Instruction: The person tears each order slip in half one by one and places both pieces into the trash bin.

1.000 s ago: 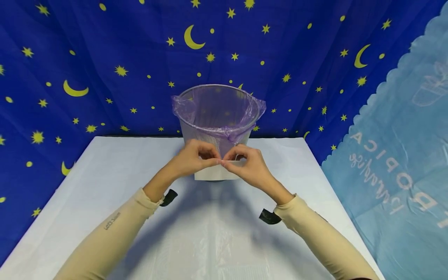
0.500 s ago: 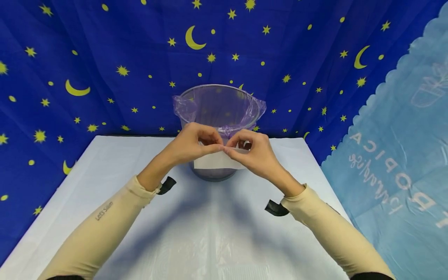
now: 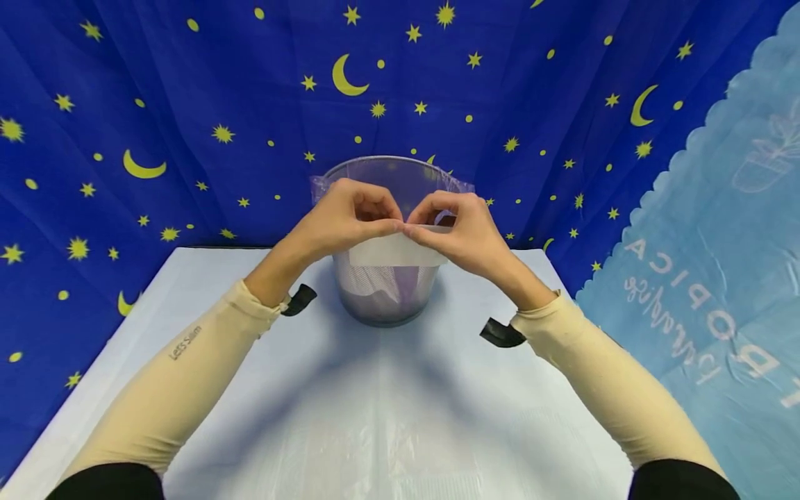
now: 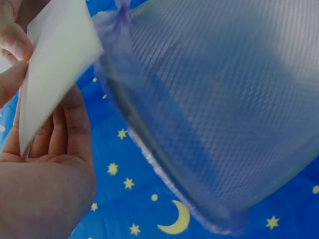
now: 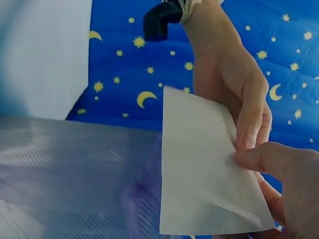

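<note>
Both hands pinch the upper edge of a white sheet of paper (image 3: 396, 251) between thumbs and fingers, with the thumb tips meeting near its middle. The left hand (image 3: 350, 219) grips from the left, the right hand (image 3: 459, 226) from the right. Behind the paper stands a mesh wastebasket (image 3: 375, 295) lined with a thin purple plastic bag (image 3: 462, 186); the hands are at about rim height in the head view. In the right wrist view the paper (image 5: 204, 169) hangs as a single flat piece beside the basket wall (image 5: 65, 174). The bag's knot (image 4: 119, 17) shows in the left wrist view.
The basket stands toward the back of a white-covered table (image 3: 387, 417). A blue curtain (image 3: 250, 90) with moons and stars hangs behind it. A light blue cloth (image 3: 700, 278) hangs at the right.
Both hands have risen together with the paper, from low in front of the basket to about its rim. More of the basket's base now shows below the paper. The basket stays put.
</note>
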### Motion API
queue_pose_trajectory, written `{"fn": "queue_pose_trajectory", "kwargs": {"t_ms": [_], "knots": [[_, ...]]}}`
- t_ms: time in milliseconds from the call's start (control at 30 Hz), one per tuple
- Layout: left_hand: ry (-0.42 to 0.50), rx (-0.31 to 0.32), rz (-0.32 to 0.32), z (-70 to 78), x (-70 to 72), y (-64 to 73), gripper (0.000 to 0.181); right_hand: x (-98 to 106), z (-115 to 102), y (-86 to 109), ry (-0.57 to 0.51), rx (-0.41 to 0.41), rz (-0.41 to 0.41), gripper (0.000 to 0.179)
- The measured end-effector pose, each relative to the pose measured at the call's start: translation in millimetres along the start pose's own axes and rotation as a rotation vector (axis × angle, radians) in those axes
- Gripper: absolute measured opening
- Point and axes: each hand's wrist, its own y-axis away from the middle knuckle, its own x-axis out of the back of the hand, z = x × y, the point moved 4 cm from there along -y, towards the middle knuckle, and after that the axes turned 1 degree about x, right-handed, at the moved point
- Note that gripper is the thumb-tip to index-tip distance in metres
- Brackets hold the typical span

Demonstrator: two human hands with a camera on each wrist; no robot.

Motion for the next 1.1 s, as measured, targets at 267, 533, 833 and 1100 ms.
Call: {"fn": "queue_pose_trajectory", "kwargs": {"t_ms": [267, 533, 833, 1100], "knots": [[-0.084, -0.001, 0.038, 14.4, 17.1, -20.2, 0.005, 17, -7, -23.6, 0.026, 0.006, -0.003, 0.009], [-0.139, 0.012, 0.077, 22.7, 35.3, -37.1, 0.007, 29, -12, -48.6, 0.090, 0.022, 0.000, 0.012], [-0.181, 0.009, 0.105, 29.6, 48.1, -49.6, 0.010, 38, -16, -64.6, 0.086, 0.008, 0.019, 0.015], [-0.201, 0.024, 0.098, 27.7, 51.5, -60.6, 0.011, 42, -10, -72.3, 0.083, -0.023, 0.033, 0.017]]}}
